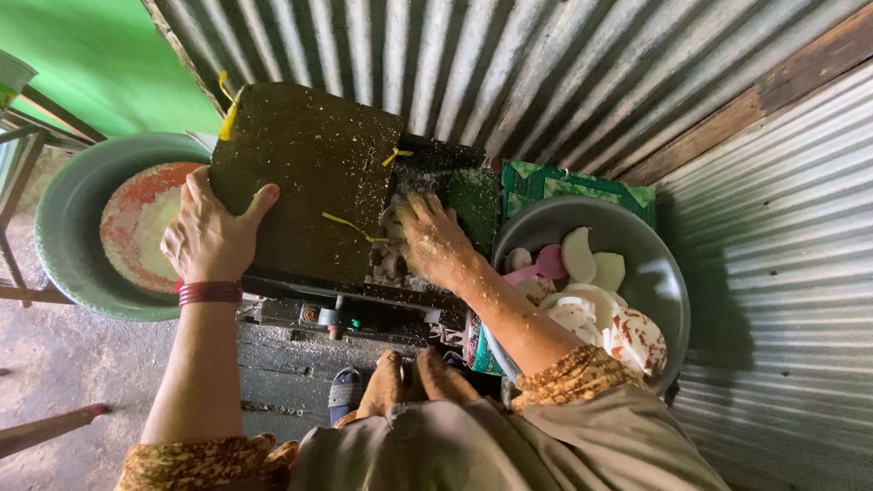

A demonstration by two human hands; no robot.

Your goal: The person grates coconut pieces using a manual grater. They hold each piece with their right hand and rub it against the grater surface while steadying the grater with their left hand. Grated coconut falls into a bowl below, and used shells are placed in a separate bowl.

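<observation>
A dark grating machine, speckled with white shreds, stands before a corrugated metal wall. My left hand grips the left edge of its flat cover, thumb on top. Coated in shreds, my right hand presses down into the machine's feed opening on pale coconut pieces; whether the fingers close round a piece is hidden. On the right, a grey metal basin holds white coconut pieces and a pink scoop.
A green basin at the left holds a mound of grated white and reddish shreds. Corrugated metal sheets close off the back and right. A green patterned cloth lies behind the grey basin. My feet stand below the machine.
</observation>
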